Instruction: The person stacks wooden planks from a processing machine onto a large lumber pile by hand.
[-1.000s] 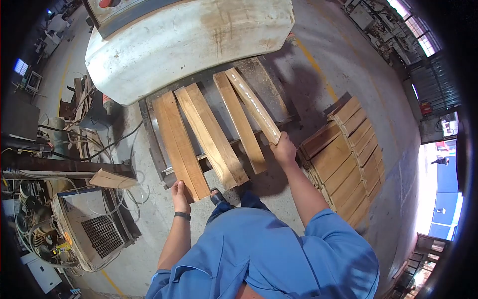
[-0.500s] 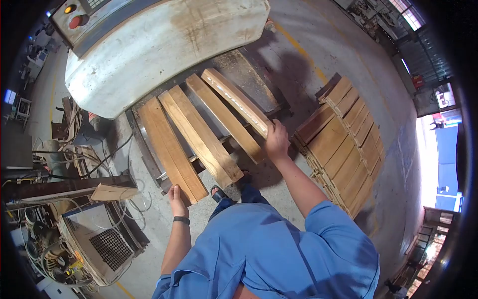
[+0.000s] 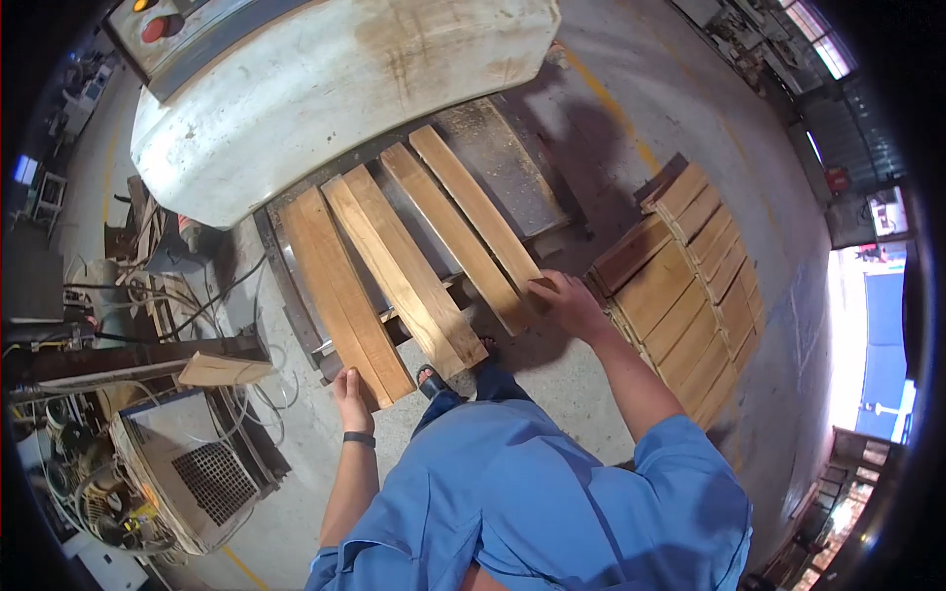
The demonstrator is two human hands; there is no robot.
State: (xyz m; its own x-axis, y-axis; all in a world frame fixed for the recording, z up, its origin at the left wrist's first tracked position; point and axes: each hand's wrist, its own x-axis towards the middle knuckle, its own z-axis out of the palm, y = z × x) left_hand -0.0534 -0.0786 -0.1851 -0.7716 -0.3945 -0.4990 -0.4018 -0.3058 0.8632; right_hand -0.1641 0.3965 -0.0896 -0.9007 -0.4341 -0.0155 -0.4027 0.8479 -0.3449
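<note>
Several wooden planks lie side by side on the metal machine bed in front of me. My left hand (image 3: 352,396) has its fingers closed on the near end of the leftmost, wide reddish-brown plank (image 3: 340,286). At the far right, my right hand (image 3: 576,307) grips the near end of the rightmost plank (image 3: 478,202), thumb and fingers around its corner. Between them are a paler, thick plank (image 3: 399,266) and a narrower brown plank (image 3: 453,236), both untouched. The rightmost plank lies almost against this narrower one.
A large white machine hood (image 3: 335,108) rises beyond the planks, with a red button (image 3: 155,29) at its left. Sawdust covers part of the machine bed (image 3: 512,158). To my right stands a stack of boards (image 3: 680,305). Hoses and a grilled box (image 3: 192,473) are at left.
The rightmost plank has been turned, so its white-marked face no longer shows, and it now sits closer to its neighbour. My right hand has shifted right and slightly nearer. My left hand stays put.
</note>
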